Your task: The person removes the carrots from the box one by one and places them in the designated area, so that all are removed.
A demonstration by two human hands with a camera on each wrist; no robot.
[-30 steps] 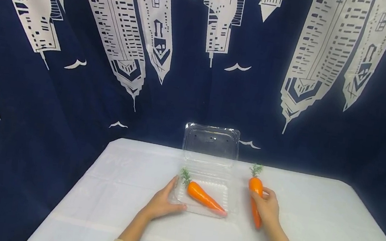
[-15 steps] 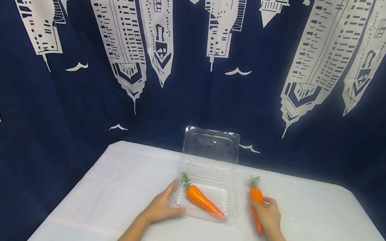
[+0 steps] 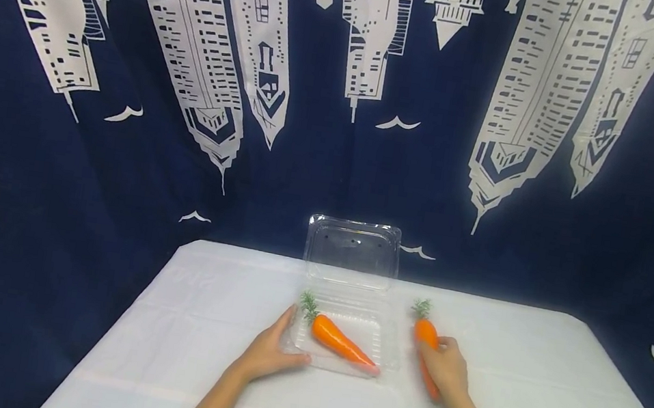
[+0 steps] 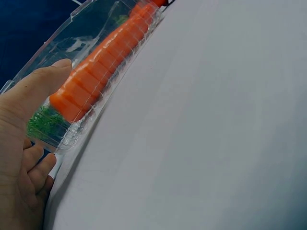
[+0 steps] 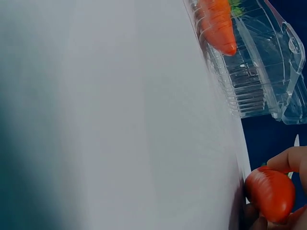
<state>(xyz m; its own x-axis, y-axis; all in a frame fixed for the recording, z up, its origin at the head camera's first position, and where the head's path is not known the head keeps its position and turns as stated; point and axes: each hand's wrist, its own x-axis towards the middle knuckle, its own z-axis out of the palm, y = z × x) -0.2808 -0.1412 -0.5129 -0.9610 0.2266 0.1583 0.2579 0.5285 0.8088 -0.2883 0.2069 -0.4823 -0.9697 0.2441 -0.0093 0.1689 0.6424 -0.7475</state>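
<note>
A clear plastic clamshell container (image 3: 374,329) stands on the table with its lid (image 3: 351,252) raised at the back. Inside its base lies one orange carrot (image 3: 340,341), slanting from green top at back left to tip at front right. My left hand (image 3: 265,354) holds the container's left side, the thumb at the front wall and the fingers along the side. To the right of the container, my right hand (image 3: 447,368) grips a second carrot (image 3: 425,331) around its middle, green top pointing away. The right wrist view shows that carrot's tip end (image 5: 271,194) between thumb and fingers.
A white cloth (image 3: 528,368) covers the table. Behind it hangs a dark blue curtain (image 3: 331,170) with white building prints, close to the raised lid. A wrist camera mount shows at each sleeve.
My right hand, with its carrot, has come slightly nearer to me on the table. The left hand and the container stay in place; the head view has shifted a little.
</note>
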